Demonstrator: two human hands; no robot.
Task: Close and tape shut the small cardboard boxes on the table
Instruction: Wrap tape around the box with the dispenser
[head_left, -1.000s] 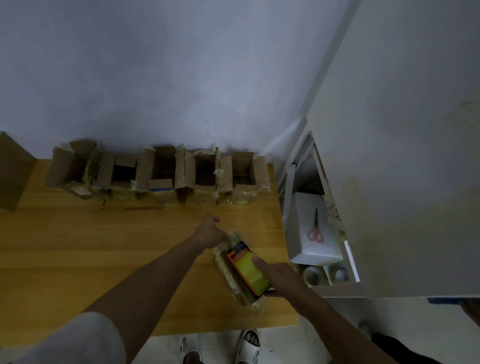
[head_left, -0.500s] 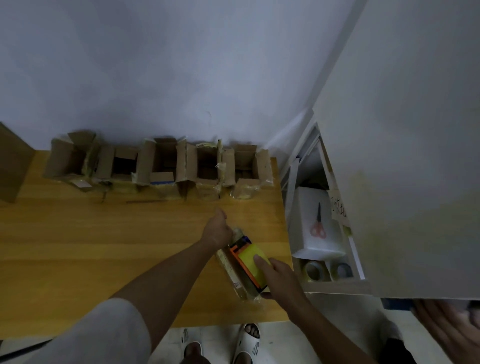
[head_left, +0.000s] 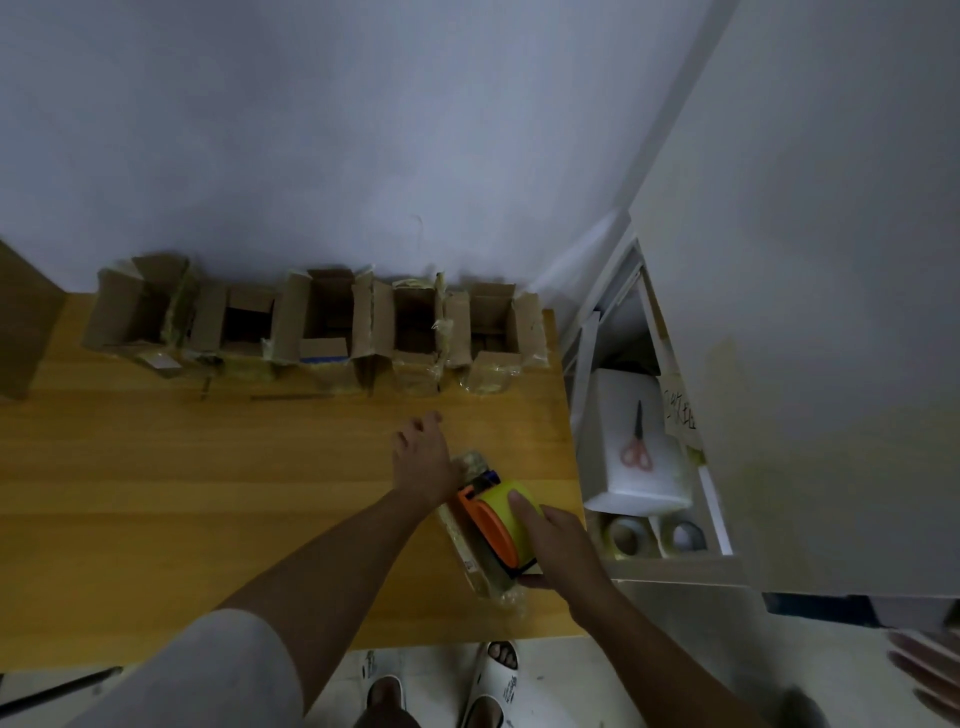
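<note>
Several small cardboard boxes (head_left: 322, 327) stand open, flaps up, in a row along the back of the wooden table (head_left: 156, 493). One small cardboard box (head_left: 470, 558), wrapped in shiny tape, lies near the table's front right corner. My left hand (head_left: 423, 457) holds its far end, fingers curled down over it. My right hand (head_left: 558, 545) grips an orange tape dispenser (head_left: 493, 525) with a yellow roll, pressed on top of that box.
To the right of the table, an open white cabinet (head_left: 831, 312) holds red-handled scissors (head_left: 636, 447) on a white block and tape rolls (head_left: 623, 535) below. A large cardboard piece (head_left: 21, 322) stands at the far left. Another person's hand (head_left: 924, 670) shows at the lower right.
Both my hands and the dispenser stay on the box with barely any shift. My view has tilted, and the other person's hand has come further into the lower right corner.
</note>
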